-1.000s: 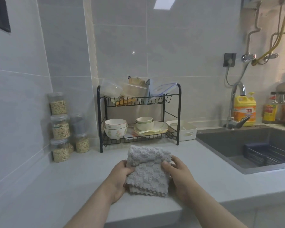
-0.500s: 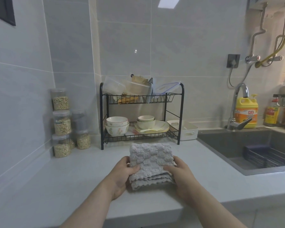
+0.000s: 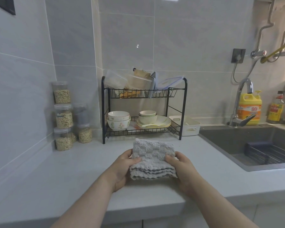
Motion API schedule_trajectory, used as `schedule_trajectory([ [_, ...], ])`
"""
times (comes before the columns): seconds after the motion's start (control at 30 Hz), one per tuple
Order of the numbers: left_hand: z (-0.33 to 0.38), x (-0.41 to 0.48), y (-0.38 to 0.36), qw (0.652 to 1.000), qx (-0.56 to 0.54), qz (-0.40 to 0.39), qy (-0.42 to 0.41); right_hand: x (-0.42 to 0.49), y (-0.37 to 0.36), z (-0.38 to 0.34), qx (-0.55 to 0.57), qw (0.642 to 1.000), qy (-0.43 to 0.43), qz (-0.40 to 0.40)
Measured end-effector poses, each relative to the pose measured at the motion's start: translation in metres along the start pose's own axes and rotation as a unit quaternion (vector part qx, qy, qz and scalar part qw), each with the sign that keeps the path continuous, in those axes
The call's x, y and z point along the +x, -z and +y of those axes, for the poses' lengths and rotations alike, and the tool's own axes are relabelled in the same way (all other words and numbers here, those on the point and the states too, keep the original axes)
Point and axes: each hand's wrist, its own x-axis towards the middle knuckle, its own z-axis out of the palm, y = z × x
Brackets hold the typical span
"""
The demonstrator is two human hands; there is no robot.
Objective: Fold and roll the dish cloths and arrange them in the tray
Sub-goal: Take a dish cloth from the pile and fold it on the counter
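Clamping with left hand [image 3: 122, 168] and right hand [image 3: 183, 170], thumbs on top, opposite sides of folded grey textured dish cloth [image 3: 152, 160], in front of black two-tier wire dish rack [image 3: 103, 112]. Just right of that rack, white plastic handled tray [image 3: 196, 127].

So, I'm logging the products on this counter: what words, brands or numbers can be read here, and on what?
"立白": orange label of the yellow detergent bottle by the tap.
Sauce bottle, far right: label print too blurred to read.
Jars, cloth, tray: no readable text.
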Motion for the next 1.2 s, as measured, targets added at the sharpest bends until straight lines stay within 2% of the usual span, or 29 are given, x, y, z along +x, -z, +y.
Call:
schedule_trajectory([
  [0.13,0.003,0.001,-0.001,1.000,-0.010,0.012,0.000,0.001,0.001,-0.002,0.010,1.000,-0.010,-0.013],
  [0.27,0.002,0.001,-0.002,0.999,-0.013,0.030,-0.005,0.005,0.001,0.002,-0.019,1.000,-0.018,0.017],
  [0.37,-0.001,-0.001,-0.002,0.997,-0.056,0.050,-0.014,0.004,-0.001,0.002,0.032,0.999,-0.020,0.022],
  [0.4,-0.004,-0.001,-0.002,0.997,-0.039,0.062,-0.034,0.002,-0.001,0.003,0.030,0.999,-0.010,0.022],
  [0.43,-0.006,-0.001,-0.002,0.994,0.021,0.084,-0.066,-0.002,-0.002,0.001,-0.006,1.000,0.013,0.023],
  [0.5,-0.012,-0.001,-0.003,0.968,0.182,0.100,-0.139,-0.008,-0.004,0.001,-0.161,0.983,0.077,0.043],
  [0.57,-0.016,-0.003,-0.007,0.948,0.250,0.100,-0.170,-0.007,-0.003,0.006,-0.265,0.957,0.108,0.047],
  [0.63,-0.015,-0.007,-0.011,0.948,0.252,0.094,-0.169,-0.007,-0.004,0.009,-0.309,0.944,0.110,0.035],
  [0.73,-0.014,-0.010,-0.010,0.948,0.286,0.059,-0.122,-0.010,-0.007,0.007,-0.373,0.923,0.090,0.024],
  [0.83,-0.013,-0.010,-0.011,0.926,0.365,0.039,-0.087,-0.013,-0.012,0.008,-0.415,0.907,0.075,0.012],
  [0.93,-0.012,-0.011,-0.010,0.940,0.318,0.075,-0.101,-0.009,-0.012,0.012,-0.434,0.897,0.084,0.023],
  [1.0,-0.011,-0.010,-0.008,0.955,0.257,0.097,-0.114,-0.007,-0.010,0.011,-0.413,0.904,0.100,0.033],
  [1.1,-0.006,-0.011,-0.006,0.978,0.156,0.092,-0.102,-0.005,-0.005,0.008,-0.336,0.936,0.099,0.028],
  [1.2,-0.001,-0.011,-0.003,0.994,0.069,0.044,-0.068,-0.004,-0.001,0.006,-0.197,0.979,0.051,0.023],
])
